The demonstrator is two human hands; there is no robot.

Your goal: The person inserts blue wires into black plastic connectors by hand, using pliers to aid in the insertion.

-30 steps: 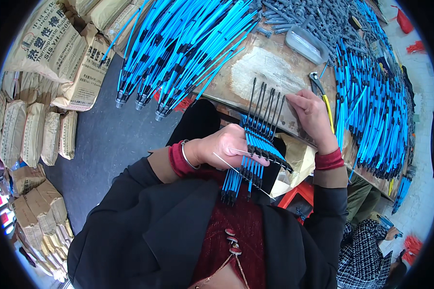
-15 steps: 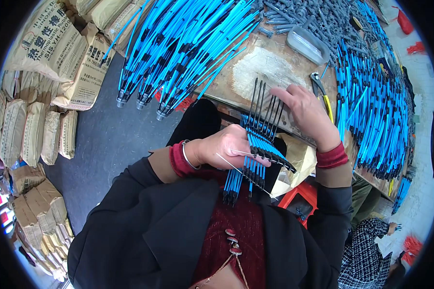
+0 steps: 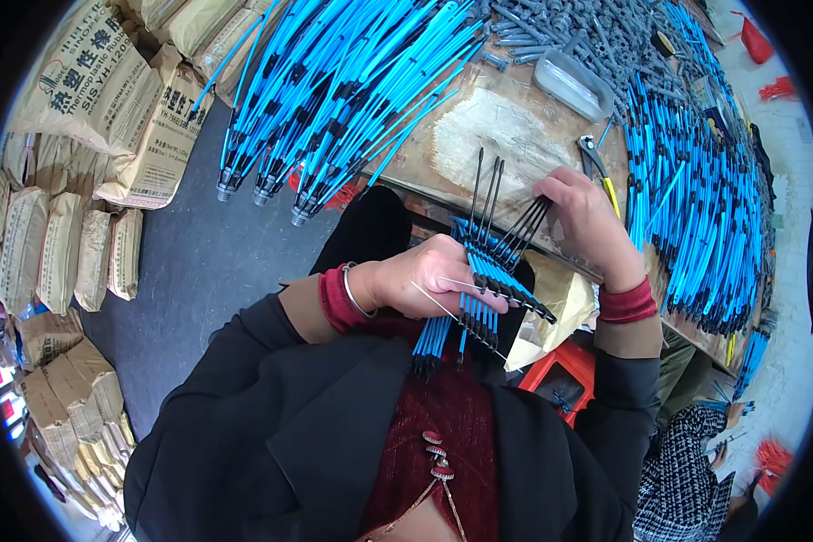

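Note:
My left hand [image 3: 434, 275] is closed around a bundle of blue rods with black joints [image 3: 492, 271], which look like umbrella ribs. It holds them at the table's near edge, in front of my chest. A thin pale wire [image 3: 434, 296] runs from by my left fingers down across the rods. Several slim black rod ends [image 3: 526, 230] fan out on the far side of the bundle. My right hand [image 3: 587, 212] pinches some of these near their tips; a few others stand up apart to the left.
Blue rod bundles [image 3: 343, 90] lie at the table's far left, with more [image 3: 696, 208] at right. Grey plastic parts [image 3: 560, 27], a clear tray [image 3: 573, 85] and yellow-handled pliers [image 3: 598, 167] lie on the table. Paper sacks [image 3: 63, 244] stand left. A co-worker's checked sleeve [image 3: 686, 470] shows lower right.
My right hand has moved slightly right, drawing several black rod ends together and away from those left standing. My left hand keeps its hold on the bundle.

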